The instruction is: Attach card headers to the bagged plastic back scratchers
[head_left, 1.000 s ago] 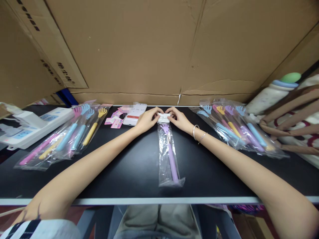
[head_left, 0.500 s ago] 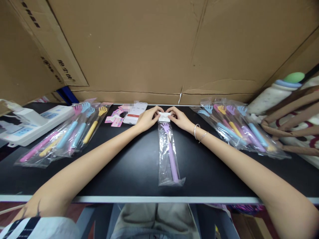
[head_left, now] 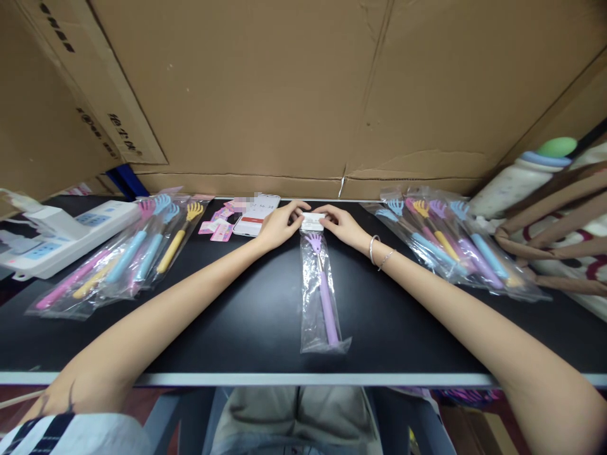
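A purple back scratcher (head_left: 327, 303) with a hand-shaped head lies inside a clear plastic bag (head_left: 310, 325), its head pointing away from me. At the far end of the bag is a small white piece (head_left: 313, 221), perhaps a header or a stack of labels; I cannot tell which. My left hand (head_left: 281, 226) curls at its left edge, thumb and fingertips closed on it. From the other side my right hand (head_left: 344, 227) holds the right edge in the same way. Fingertips partly cover both edges.
Bagged back scratchers lie on the left (head_left: 137, 253) and right (head_left: 446, 240) of the black table (head_left: 237, 335). Behind my left hand are a phone (head_left: 246, 224) and pink cards (head_left: 222, 229). A power strip (head_left: 71, 237) stands far left, a bottle (head_left: 516, 180) far right. Cardboard (head_left: 284, 95) walls the back.
Both hands stay at the white piece; their fingers have shifted only slightly, with the index fingers stretched a little more. The bagged purple back scratcher lies as before.
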Available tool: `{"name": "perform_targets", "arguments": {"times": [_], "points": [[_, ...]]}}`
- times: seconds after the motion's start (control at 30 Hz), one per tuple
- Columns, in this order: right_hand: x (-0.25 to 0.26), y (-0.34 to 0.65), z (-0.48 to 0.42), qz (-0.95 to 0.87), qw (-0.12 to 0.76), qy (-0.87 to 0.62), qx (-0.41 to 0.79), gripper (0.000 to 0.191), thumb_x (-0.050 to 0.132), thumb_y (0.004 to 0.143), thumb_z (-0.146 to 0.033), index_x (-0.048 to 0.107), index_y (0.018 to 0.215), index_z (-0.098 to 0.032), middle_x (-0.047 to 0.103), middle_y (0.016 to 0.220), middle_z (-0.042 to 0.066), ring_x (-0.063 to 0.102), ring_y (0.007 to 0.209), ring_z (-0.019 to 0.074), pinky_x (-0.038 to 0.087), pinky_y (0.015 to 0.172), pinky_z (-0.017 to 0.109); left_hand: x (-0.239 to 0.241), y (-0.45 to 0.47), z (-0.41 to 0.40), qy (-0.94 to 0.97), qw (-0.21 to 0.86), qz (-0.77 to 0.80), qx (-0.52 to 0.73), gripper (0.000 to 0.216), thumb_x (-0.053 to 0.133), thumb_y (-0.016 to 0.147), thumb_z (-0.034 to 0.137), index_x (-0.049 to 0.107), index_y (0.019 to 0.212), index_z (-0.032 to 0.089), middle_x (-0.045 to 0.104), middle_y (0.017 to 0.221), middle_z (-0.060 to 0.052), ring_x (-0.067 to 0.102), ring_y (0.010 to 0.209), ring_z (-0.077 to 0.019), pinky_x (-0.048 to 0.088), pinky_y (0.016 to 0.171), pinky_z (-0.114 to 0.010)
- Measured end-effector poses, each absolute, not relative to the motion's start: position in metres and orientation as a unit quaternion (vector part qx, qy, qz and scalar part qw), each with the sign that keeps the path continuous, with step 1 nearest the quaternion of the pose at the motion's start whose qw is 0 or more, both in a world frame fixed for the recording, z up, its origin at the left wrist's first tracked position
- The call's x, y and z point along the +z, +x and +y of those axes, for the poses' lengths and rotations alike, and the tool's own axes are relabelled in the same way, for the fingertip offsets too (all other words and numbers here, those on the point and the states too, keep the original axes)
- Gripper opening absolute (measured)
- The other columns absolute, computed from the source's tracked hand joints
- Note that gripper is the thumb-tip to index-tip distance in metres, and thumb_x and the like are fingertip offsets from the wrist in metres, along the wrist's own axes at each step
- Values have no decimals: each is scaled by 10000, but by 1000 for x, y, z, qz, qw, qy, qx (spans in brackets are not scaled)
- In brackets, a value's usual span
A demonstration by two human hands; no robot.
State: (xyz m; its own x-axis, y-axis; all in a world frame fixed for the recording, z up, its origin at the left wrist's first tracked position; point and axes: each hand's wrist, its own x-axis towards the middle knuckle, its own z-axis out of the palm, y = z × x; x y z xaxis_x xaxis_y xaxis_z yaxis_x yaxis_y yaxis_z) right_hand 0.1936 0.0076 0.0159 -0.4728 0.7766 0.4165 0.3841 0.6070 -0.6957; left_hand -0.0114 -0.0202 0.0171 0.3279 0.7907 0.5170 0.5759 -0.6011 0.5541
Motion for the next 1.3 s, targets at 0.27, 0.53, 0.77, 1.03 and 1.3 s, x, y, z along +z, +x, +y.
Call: {"name": "perform_targets", "arguments": {"times": [0.27,0.53,0.77,1.03,1.3], "points": [[13,197,16,-774,419,-345,325,181,597,713,-289,575,860,-186,633,882,36,577,800,165,471,784,335,22,-11,-25,764,215,402,457,254,441,905,283,503,1132,189,683,862,-19,638,818,-130,480,743,-244],[13,197,15,-714,446,-338,420,296,677,652,-337,439,783,-221,611,817,11,599,810,156,504,770,337,18,-10,-22,792,221,360,440,229,431,922,286,510,1111,183,699,925,-50,663,892,-145,498,778,-262],[18,194,11,-753,440,-356,336,296,703,628,-369,478,722,-202,590,759,6,551,718,146,453,719,313,22,-9,-25,859,88,333,378,192,487,901,227,625,1032,207,691,1061,-44,618,965,-166,463,886,-318],[14,196,14,-804,393,-397,203,123,682,629,-233,585,691,-189,603,749,16,520,736,175,394,745,321,23,-8,-32,903,29,310,296,262,482,912,232,654,1102,285,673,1111,-23,569,1038,-181,454,880,-306],[19,211,26,-885,279,-349,133,344,445,751,-80,682,965,-208,663,904,62,546,889,221,399,845,366,22,-7,-32,914,-15,326,241,362,395,925,161,659,1133,297,694,1065,-2,597,964,-161,469,777,-256]]}}
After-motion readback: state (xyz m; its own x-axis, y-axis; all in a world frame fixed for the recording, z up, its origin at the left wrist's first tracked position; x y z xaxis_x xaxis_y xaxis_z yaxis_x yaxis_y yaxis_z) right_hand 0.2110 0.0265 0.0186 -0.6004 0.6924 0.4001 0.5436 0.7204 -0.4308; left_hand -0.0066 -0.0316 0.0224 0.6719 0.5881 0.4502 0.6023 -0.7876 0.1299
